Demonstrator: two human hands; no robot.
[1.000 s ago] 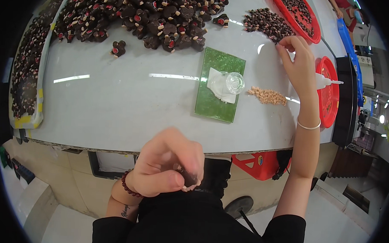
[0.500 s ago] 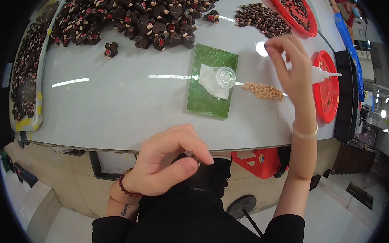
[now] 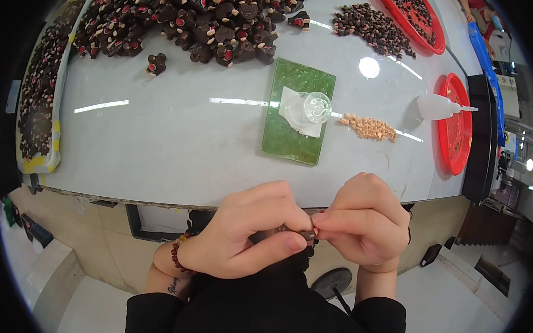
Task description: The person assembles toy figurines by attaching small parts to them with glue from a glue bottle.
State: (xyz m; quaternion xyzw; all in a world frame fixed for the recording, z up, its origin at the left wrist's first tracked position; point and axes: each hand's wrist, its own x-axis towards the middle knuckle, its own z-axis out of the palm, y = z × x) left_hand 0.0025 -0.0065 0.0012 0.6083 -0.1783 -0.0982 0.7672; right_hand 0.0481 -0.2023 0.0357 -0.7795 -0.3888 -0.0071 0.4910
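My left hand (image 3: 255, 228), closed, pinches a small dark brown figure (image 3: 305, 233) between thumb and fingers just past the table's near edge. Most of the figure is hidden behind the fingers. My right hand (image 3: 370, 220) meets it there, thumb and fingertips pressed together at the figure's right side. A speck of red shows by those fingertips, but what they pinch is too small to name. Beyond the hands, a green slab (image 3: 290, 150) bears a folded white piece (image 3: 291, 111) and a small clear round dish (image 3: 317, 107).
Dark brown figures with red and beige parts (image 3: 189, 29) are heaped at the far left. Small beige pieces (image 3: 369, 128) and dark pieces (image 3: 371, 29) lie in piles. A white squeeze bottle (image 3: 436, 106) rests against a red tray (image 3: 468, 138); another red tray (image 3: 438, 40) stands farther back.
My right hand has come down from above the beige pile to join my left at the figure. The left hand has shifted right. The squeeze bottle now shows fully.
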